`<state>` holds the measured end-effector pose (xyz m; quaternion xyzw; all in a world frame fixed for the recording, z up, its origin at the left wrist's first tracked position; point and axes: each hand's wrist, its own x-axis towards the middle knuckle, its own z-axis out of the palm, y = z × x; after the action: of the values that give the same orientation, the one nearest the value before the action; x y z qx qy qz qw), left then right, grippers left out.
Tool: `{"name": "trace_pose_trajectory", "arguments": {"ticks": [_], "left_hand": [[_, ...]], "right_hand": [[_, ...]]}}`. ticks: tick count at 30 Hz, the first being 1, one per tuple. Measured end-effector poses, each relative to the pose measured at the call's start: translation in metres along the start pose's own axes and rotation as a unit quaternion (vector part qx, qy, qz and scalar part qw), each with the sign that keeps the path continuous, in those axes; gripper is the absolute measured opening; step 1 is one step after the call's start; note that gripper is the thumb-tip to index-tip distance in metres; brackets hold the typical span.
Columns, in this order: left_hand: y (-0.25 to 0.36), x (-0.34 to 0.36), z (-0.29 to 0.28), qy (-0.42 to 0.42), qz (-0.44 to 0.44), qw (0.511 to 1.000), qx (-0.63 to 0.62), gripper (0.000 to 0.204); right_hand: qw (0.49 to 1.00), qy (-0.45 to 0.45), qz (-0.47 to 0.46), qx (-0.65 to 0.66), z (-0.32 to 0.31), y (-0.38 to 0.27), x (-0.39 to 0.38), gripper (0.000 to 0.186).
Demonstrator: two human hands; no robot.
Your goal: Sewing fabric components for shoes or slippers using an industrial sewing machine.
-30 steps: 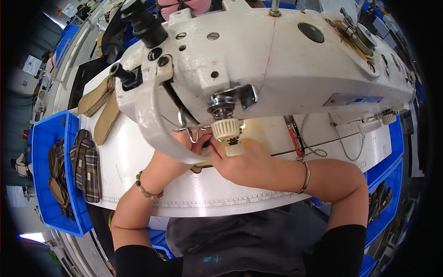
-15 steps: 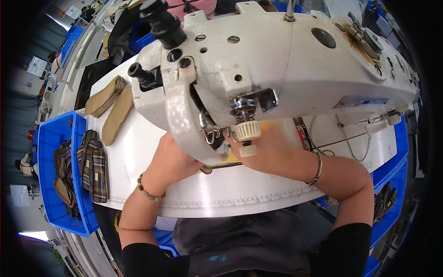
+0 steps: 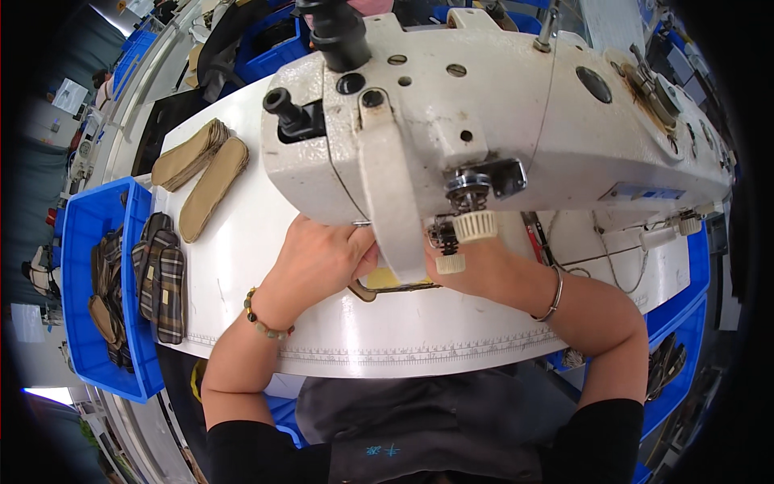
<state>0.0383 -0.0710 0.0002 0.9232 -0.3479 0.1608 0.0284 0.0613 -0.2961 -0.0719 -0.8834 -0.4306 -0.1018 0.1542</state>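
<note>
My left hand (image 3: 318, 256) is beside the head of a white sewing machine (image 3: 476, 121), its fingers bent and pressed together at the left end of a flat workpiece. That workpiece (image 3: 395, 278) shows a yellow face, a dark edge and a tan tip, and lies on the white table under the machine head. What exactly it is, I cannot make out. On its other side rests my right hand (image 3: 484, 270); the machine's arm and a cream tension knob (image 3: 476, 227) cover its fingers. The needle area is hidden behind the machine's pale curved lever (image 3: 391, 194).
Tan insoles (image 3: 211, 189) lie stacked at the far left of the white table (image 3: 242, 315). Plaid fabric pieces (image 3: 164, 278) sit beside a blue bin (image 3: 145, 323) of similar pieces. Red-handled tool (image 3: 534, 235) and a loose cord (image 3: 637, 278) are right of my right hand.
The view has shifted, so the machine head appears farther right. More of my left hand's fingers now show beside it. Both hands stay at the workpiece.
</note>
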Motion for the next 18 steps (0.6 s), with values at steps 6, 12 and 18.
{"name": "trace_pose_trajectory", "arguments": {"ticks": [6, 12, 18], "left_hand": [[0.002, -0.001, -0.006, 0.003, 0.009, 0.999, -0.048, 0.018], [-0.001, 0.001, -0.01, -0.002, 0.011, 0.999, -0.041, 0.028], [-0.001, -0.001, -0.012, -0.017, 0.017, 0.998, -0.064, 0.03]], "right_hand": [[0.997, 0.029, 0.031, 0.065, -0.015, -0.004, 0.0, 0.018], [0.993, 0.049, 0.023, 0.105, -0.009, -0.003, -0.003, 0.019], [0.966, 0.11, 0.085, 0.219, -0.009, -0.021, -0.001, 0.016]]}}
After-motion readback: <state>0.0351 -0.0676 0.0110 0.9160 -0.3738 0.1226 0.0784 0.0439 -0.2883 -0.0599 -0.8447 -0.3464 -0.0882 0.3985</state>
